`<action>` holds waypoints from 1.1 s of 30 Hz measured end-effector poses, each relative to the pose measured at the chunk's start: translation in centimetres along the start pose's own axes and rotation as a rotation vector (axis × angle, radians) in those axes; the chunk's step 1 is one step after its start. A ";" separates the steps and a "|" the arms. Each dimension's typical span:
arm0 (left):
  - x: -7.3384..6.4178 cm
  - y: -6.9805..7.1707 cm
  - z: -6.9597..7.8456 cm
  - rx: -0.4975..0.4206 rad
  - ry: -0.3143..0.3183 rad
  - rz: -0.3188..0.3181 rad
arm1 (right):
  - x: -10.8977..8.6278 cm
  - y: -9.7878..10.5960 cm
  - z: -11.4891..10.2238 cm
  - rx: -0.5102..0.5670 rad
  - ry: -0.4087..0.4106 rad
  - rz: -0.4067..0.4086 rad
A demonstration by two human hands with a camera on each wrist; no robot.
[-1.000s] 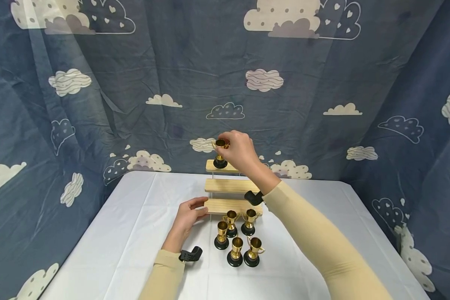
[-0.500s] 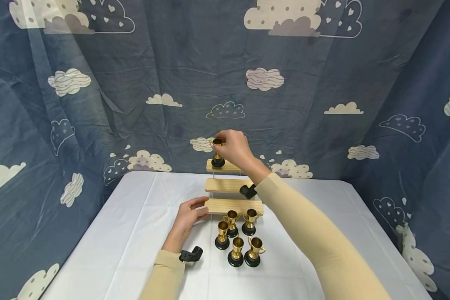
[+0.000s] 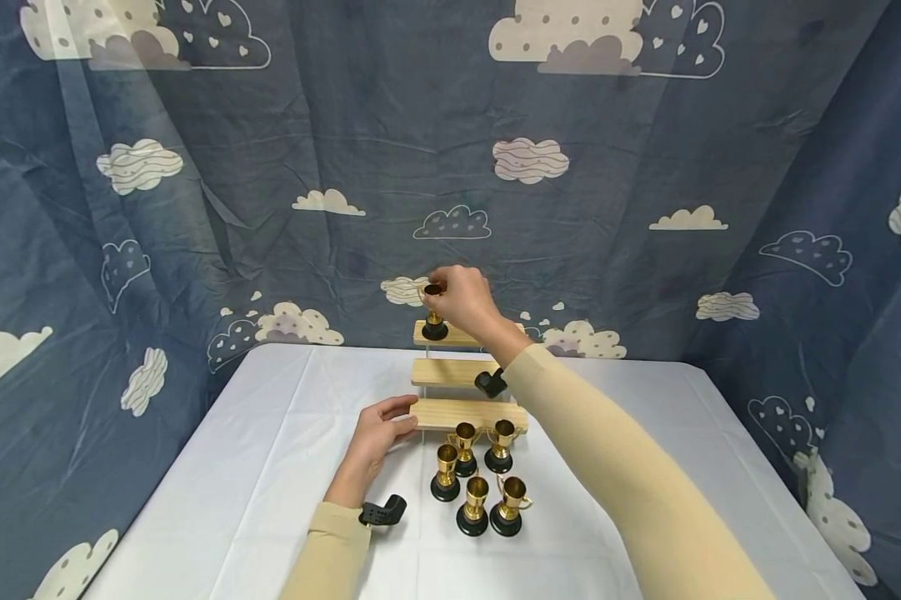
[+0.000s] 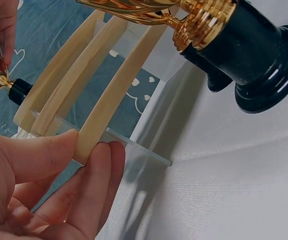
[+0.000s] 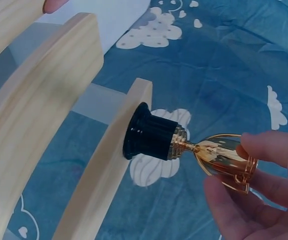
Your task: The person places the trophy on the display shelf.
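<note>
A three-step wooden stand [image 3: 468, 413] with clear side supports stands toward the back of the table. My right hand [image 3: 463, 298] pinches a small gold trophy cup [image 5: 221, 152] by its bowl, thumb on one side and fingers on the other. The cup is upright, its black base [image 5: 151, 132] right at the top step [image 5: 104, 175], near the left end. My left hand [image 3: 375, 429] pinches the left end of the lowest step [image 4: 116, 92] between thumb and fingers. Several more gold trophy cups [image 3: 476, 493] stand on the table just in front of the stand.
A white cloth covers the table [image 3: 270, 467]. Behind and at both sides hangs a dark blue curtain [image 3: 390, 108] with printed clouds. A black wrist device [image 3: 382, 510] sits on my left wrist, another [image 3: 491, 383] on my right.
My right hand has shifted slightly left with the trophy cup along the top step, toward its left end. My left hand has stayed on the lowest step.
</note>
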State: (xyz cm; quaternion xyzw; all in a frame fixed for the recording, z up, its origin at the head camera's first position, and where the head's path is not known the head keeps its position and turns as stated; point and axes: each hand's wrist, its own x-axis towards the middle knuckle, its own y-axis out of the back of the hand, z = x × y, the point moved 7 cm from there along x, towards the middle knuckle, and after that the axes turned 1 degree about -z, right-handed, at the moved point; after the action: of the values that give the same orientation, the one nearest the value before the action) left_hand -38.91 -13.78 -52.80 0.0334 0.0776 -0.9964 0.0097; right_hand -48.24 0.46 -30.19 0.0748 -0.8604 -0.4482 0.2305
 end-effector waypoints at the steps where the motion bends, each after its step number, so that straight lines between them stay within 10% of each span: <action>1: 0.0 0.0 0.0 -0.001 0.003 0.000 | 0.0 -0.1 0.1 -0.003 -0.001 0.001; 33: 0.0 -0.1 -0.1 0.001 0.002 0.001 | 0.5 0.4 0.4 -0.098 -0.007 -0.006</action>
State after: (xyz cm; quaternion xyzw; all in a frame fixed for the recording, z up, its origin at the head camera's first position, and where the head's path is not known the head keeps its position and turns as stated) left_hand -38.92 -13.66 -52.85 0.0344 0.0772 -0.9964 0.0100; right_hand -48.80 0.81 -29.94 0.0644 -0.8381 -0.4907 0.2296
